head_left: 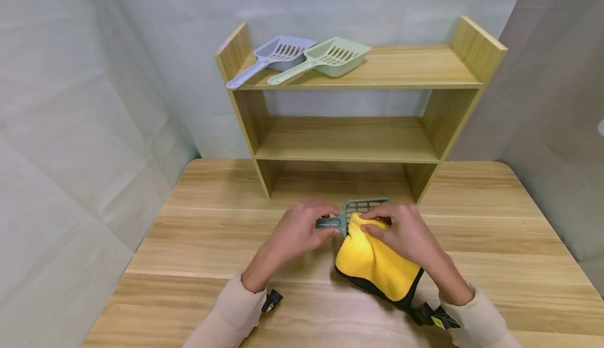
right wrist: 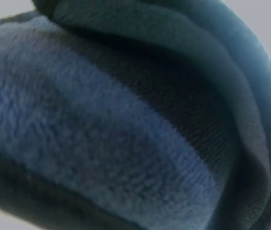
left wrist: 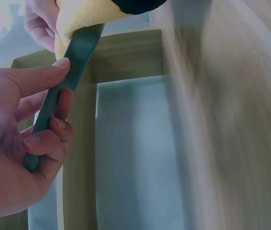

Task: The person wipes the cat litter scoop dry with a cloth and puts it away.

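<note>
A dark green slotted litter scoop point(head_left: 349, 207) is held up over the table in front of the shelf. My left hand point(head_left: 304, 228) grips it by the handle point(left wrist: 49, 105), thumb on one side and fingers curled round the other. My right hand point(head_left: 401, 232) pinches a yellow cloth point(head_left: 373, 259) with a dark edge against the scoop's pan. The cloth hangs down toward me and covers part of the pan. In the right wrist view the cloth's grey-blue underside point(right wrist: 92, 120) fills most of the picture and hides the fingers.
A wooden shelf unit point(head_left: 349, 154) stands at the back of the wooden table point(head_left: 198, 248). On its top board lie a lilac litter scoop point(head_left: 278, 52) and a pale green one point(head_left: 330, 57), side by side, handles jutting past the front edge. Pale sheets hang behind and at both sides.
</note>
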`<state>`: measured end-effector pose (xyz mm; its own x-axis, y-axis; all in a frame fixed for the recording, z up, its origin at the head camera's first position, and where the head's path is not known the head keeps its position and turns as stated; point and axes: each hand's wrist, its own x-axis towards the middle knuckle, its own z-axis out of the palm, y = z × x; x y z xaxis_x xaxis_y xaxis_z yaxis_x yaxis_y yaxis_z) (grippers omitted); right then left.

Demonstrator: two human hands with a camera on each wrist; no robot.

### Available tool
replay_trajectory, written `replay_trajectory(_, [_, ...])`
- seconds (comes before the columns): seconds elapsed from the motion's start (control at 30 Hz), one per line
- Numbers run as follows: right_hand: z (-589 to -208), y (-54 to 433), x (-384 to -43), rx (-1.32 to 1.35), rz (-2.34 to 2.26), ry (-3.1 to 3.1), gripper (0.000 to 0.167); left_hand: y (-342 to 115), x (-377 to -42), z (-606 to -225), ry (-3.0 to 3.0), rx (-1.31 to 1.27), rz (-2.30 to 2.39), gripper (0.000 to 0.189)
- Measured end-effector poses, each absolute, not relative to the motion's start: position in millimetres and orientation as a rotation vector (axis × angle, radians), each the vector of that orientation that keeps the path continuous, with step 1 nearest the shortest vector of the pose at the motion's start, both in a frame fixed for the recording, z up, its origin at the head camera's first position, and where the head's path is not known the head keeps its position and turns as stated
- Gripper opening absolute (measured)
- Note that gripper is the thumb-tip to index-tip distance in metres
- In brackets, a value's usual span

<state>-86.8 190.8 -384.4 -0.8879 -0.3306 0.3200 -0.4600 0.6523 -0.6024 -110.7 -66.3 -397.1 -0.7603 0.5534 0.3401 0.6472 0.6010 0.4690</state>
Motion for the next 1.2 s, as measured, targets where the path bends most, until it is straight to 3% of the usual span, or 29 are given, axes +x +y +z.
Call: replay_trajectory(1.2, [-363.6,231.0,-97.7,0.422,0.977,-2.457,0.017,-121.9,-125.1,-368.8,-2.67,-0.793,-0.997,0.033])
